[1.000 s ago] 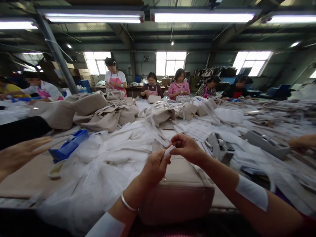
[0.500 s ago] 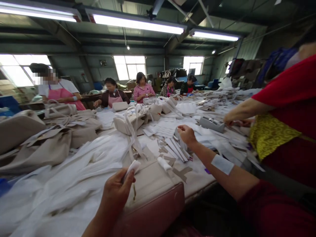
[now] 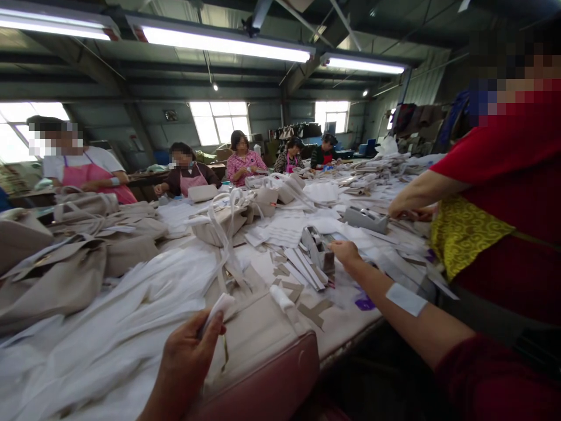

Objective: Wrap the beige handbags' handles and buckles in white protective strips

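Note:
My left hand (image 3: 193, 339) is closed around a piece of white foam wrap (image 3: 220, 306), pinched under the thumb above a beige handbag (image 3: 249, 333). The handbag lies at the table's front edge, its reddish-looking side towards me. Another white wrapped piece (image 3: 280, 298) rests on its top. My right hand (image 3: 345, 252) is pinched just right of a grey tape dispenser (image 3: 319, 248). A thin strip of tape (image 3: 328, 238) seems to run between dispenser and fingertips, though it is blurred. White and grey strips (image 3: 304, 268) lie beside the dispenser.
White sheets (image 3: 131, 316) spread over the left, with beige bags (image 3: 74, 275) piled behind. A bag with pale handles (image 3: 221, 225) stands mid-table. A second tape dispenser (image 3: 366, 219) sits near a co-worker in a red shirt (image 3: 495, 169) at right. Several co-workers sit opposite.
My right hand has moved from over the tape dispenser to its right side, uncovering it. My left hand still grips the foam wrap. The view has turned slightly right.

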`<state>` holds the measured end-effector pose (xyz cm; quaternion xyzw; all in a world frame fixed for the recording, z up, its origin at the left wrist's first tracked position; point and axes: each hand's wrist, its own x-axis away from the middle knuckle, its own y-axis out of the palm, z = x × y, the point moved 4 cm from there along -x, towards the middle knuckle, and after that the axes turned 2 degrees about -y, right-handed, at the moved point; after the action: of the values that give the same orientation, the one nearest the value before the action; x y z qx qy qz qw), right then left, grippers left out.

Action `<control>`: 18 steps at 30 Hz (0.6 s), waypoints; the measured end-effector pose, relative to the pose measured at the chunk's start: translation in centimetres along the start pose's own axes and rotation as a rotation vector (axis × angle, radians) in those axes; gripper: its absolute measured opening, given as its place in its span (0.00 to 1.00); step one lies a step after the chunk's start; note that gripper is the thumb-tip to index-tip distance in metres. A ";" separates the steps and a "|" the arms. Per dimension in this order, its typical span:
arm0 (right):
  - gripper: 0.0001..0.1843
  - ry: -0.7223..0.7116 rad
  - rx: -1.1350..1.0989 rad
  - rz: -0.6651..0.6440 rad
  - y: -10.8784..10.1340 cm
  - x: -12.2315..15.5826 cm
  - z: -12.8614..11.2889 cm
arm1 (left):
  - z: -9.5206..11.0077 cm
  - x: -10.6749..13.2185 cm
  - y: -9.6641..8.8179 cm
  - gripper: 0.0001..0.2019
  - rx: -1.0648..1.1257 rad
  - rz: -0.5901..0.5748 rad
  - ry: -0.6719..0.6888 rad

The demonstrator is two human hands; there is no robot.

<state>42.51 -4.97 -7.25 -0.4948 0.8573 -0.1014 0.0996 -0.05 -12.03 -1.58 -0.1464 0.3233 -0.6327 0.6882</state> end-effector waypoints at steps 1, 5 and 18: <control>0.11 0.072 0.008 0.019 -0.1 0.1 0.9 | 0.0 0.0 0.0 0.19 -0.009 -0.005 -0.001; 0.11 0.318 0.027 0.026 0.4 1.4 4.2 | -0.3 -0.5 0.0 0.19 -0.045 -0.047 0.018; 0.11 0.310 0.264 0.000 0.8 0.6 3.9 | 1.5 1.0 0.0 0.15 -0.241 0.027 0.294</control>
<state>42.65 -5.41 -11.28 -0.4558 0.8417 -0.2878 0.0303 0.86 -13.31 -0.70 -0.1294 0.4958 -0.5945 0.6196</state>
